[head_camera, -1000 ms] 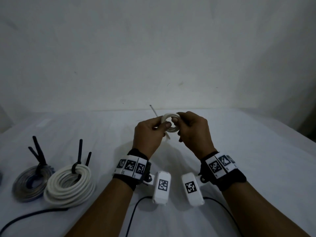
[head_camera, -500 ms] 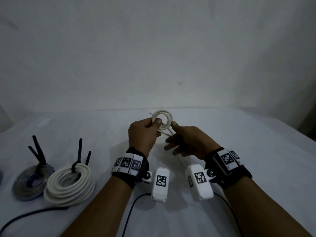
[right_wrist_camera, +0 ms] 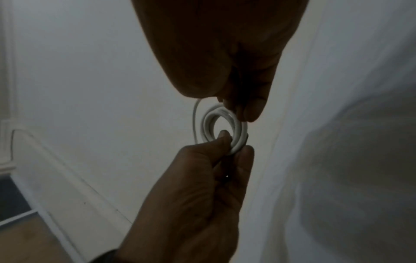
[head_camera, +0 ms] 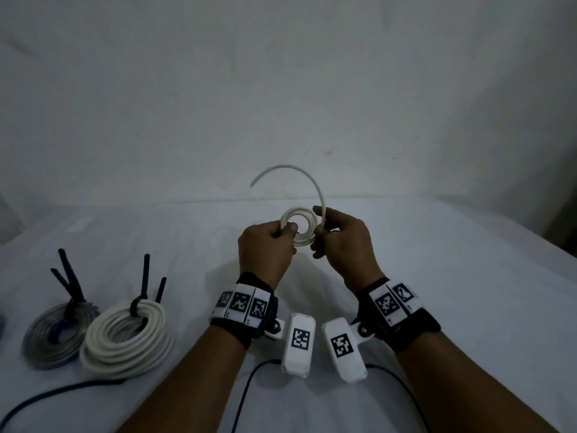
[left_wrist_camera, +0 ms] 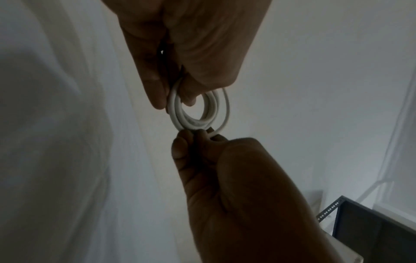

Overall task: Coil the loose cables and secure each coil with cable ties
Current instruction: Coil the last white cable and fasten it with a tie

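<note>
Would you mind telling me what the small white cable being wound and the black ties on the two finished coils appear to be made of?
Small white cable coil: seemingly a plastic-jacketed wire with a smooth matte surface; its free end holds a springy arc in the air.

Black ties: probably stiff plastic or rubber-coated wire with a dull finish; their ends stand upright above the big white coil. The dim light leaves this uncertain.

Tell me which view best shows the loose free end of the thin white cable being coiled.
The head view: the thin white cable's free end arcs whole above the small coil, rising from the right hand. The right wrist view shows only a short stretch beside the coil. The left wrist view shows just the coil.
</note>
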